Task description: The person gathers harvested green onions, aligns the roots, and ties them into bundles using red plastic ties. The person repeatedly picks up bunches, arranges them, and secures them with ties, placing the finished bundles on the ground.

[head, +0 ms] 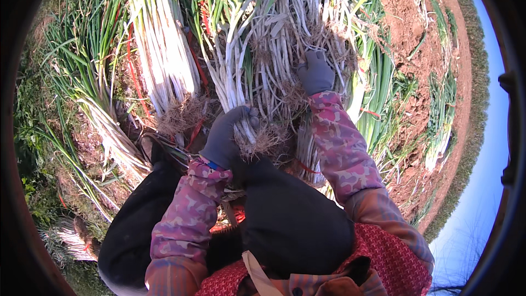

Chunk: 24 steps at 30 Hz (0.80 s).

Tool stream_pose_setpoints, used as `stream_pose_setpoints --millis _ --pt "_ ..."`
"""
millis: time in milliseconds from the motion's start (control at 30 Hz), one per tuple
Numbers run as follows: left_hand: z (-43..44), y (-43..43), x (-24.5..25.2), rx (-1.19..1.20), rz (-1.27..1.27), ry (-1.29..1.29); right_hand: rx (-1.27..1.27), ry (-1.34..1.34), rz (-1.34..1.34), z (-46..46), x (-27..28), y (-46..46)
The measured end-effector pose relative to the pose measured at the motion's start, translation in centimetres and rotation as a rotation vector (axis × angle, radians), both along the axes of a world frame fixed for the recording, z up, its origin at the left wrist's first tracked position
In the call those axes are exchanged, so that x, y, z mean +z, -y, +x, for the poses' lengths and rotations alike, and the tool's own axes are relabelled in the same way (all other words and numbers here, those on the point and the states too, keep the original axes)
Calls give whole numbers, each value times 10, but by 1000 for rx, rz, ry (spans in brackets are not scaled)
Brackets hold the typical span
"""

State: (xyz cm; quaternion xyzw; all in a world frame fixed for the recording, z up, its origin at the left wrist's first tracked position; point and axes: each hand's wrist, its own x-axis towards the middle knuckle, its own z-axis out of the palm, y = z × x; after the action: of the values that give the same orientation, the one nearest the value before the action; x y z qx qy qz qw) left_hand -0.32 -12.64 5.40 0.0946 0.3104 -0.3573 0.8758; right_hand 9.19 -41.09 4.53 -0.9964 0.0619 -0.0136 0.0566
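Observation:
My left hand [234,131], in a grey glove, is closed around the lower white stems of a small bunch of green onions [231,70], with the brown roots sticking out below the fist. My right hand [316,72], gloved too, reaches into a loose pile of green onions [267,65] on the ground; its fingertips touch a stem near the roots, and whether they grip it is unclear. Left of these lies a thick bunch of green onions [164,53] with white stems and bushy roots.
Red ties [137,78] run along the ground between bunches. More green onions [109,131] lie at left, and tied ones [374,86] at right. Beyond is bare reddish soil [404,45] with further bunches [440,119]. A shoe [148,146] stands close to the roots.

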Motion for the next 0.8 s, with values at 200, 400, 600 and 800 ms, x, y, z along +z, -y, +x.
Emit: stream_pose_setpoints --millis 200,400,600,800 --pt "4 31 17 74 163 110 337 -100 344 -87 76 -86" --pt "5 14 9 4 207 66 -8 78 764 5 85 -52" --pt "4 10 7 -23 276 81 -257 41 -89 162 38 -5" --pt "6 10 1 64 71 -38 -261 112 514 146 21 37"
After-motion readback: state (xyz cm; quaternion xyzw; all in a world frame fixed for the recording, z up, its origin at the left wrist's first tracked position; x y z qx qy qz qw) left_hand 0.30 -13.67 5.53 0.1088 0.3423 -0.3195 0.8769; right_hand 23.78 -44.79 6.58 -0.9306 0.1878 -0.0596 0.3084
